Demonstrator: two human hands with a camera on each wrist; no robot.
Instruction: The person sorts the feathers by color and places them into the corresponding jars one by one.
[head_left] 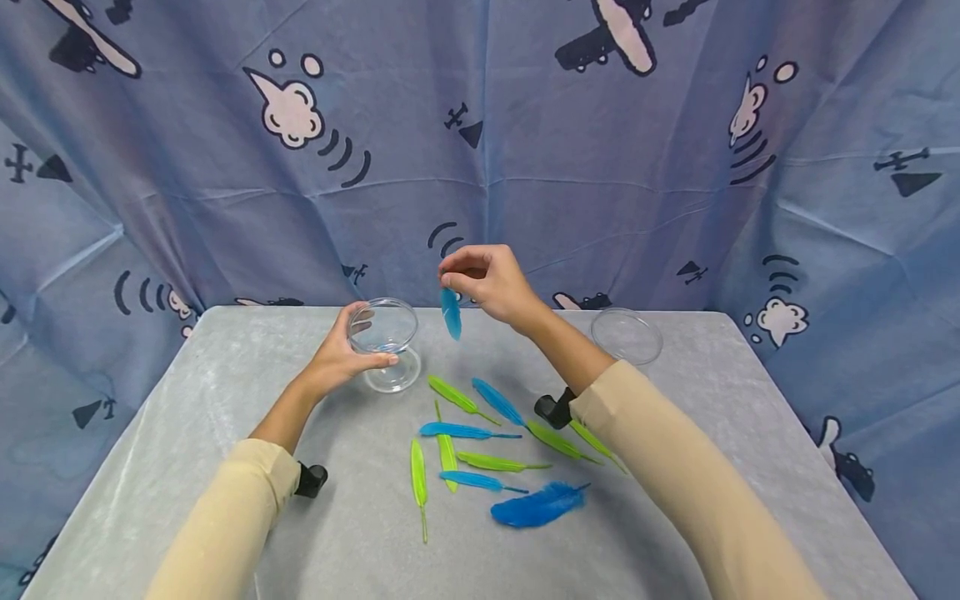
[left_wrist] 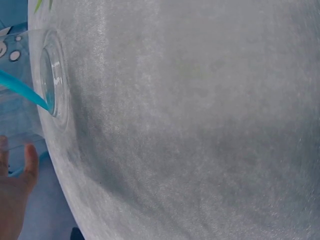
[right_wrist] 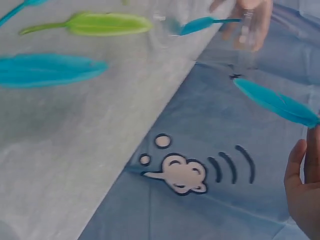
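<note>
My left hand (head_left: pixel 339 354) grips a clear round jar (head_left: pixel 401 340), thumb on the near side and fingers round the far side. The jar stands open-topped near the table's back edge, and a blue feather (left_wrist: pixel 22 90) lies inside it in the left wrist view. To the jar's right, my right hand (head_left: pixel 491 283) pinches another blue feather (head_left: pixel 451 314) by its end. This feather hangs tip down, in the air beside the jar and a little higher than its rim. In the right wrist view the held feather (right_wrist: pixel 275 102) points toward the jar.
Several slim green feathers (head_left: pixel 417 473) and blue feathers (head_left: pixel 457 431) lie scattered on the grey table (head_left: pixel 360 517). A broader, fluffy blue feather (head_left: pixel 538 505) lies nearest me. At the back right is a clear round lid (head_left: pixel 627 337). A patterned blue curtain (head_left: pixel 420 125) hangs behind.
</note>
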